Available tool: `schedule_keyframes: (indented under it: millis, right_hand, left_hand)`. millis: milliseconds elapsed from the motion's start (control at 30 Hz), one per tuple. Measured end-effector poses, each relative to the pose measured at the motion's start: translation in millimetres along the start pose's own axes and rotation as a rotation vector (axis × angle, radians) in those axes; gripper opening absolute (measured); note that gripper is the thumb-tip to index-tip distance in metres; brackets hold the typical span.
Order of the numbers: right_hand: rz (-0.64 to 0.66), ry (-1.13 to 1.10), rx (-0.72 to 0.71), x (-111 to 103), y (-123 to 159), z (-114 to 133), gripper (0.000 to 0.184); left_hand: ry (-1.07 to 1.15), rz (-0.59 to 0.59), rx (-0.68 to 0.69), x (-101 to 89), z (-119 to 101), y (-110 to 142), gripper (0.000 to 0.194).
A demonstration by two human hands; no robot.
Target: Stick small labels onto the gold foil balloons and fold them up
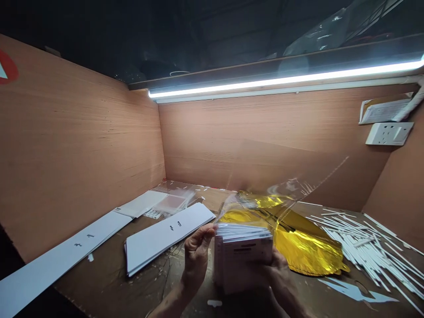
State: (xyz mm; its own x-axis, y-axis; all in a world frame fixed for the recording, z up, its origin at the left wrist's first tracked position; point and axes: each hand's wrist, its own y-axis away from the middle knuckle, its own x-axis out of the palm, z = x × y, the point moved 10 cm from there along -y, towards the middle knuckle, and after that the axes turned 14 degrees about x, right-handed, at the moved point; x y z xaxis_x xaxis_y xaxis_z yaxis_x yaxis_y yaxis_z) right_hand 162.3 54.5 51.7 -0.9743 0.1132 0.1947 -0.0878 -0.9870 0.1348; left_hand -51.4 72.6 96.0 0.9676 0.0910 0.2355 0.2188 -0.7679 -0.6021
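Note:
In the lower middle of the head view is a thick stack of white cards (247, 260) with small dark print on its near face. A clear plastic bag (265, 176) is around or against the stack, its film spreading up and to the right. My left hand (198, 249) is closed, thumb and fingers pinching the bag's edge by the stack's upper left corner. Along the stack's right side, my right hand (281, 276) grips it; its fingers are partly hidden and dim. Behind the film lies shiny gold foil (309, 249).
Long white card strips (165, 240) with handwritten numbers lie at left, beside another white strip (79, 240). Many thin white sticks (361, 243) are scattered at right, near a cut white scrap (357, 291). Wooden panels (205, 141) enclose the bench beneath a lit tube (281, 81).

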Motion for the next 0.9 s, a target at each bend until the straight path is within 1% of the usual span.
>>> schedule_keyframes:
  millis: [100,167,333,500,633,700,767,900]
  right_hand:
    - [0.085,-0.036,0.042,5.2,-4.9,-6.6,0.032]
    - [0.113,-0.056,0.064,6.0,-8.1,-11.0,0.031]
    - [0.112,-0.059,0.073,2.9,-11.7,-15.5,0.033]
    - [0.095,-0.068,0.054,1.7,-6.0,-8.6,0.029]
    - [0.062,-0.035,0.064,0.2,-4.7,-7.8,0.027]
    - [0.058,-0.016,0.086,0.7,-5.4,-10.5,0.028]
    - [0.076,-0.022,0.086,3.2,-5.2,-10.6,0.029]
    - [0.087,-0.064,0.056,5.9,-3.1,-5.8,0.030]
  left_hand:
    - [-0.016,0.069,0.042,6.9,-7.0,-8.1,0.018]
    - [0.003,0.101,0.085,11.4,-12.2,-14.0,0.017]
    - [0.036,0.154,0.112,17.0,-11.2,-25.8,0.015]
    - [0.045,0.215,0.097,17.8,-5.6,-37.9,0.016]
    - [-0.021,0.279,0.075,16.0,-0.1,-39.7,0.016]
    - [-0.072,0.266,0.050,10.3,4.3,-35.0,0.014]
    - [-0.104,0.219,0.041,3.3,6.5,-27.2,0.014]
    - [-0.199,0.095,0.101,-6.6,1.5,-9.0,0.016]
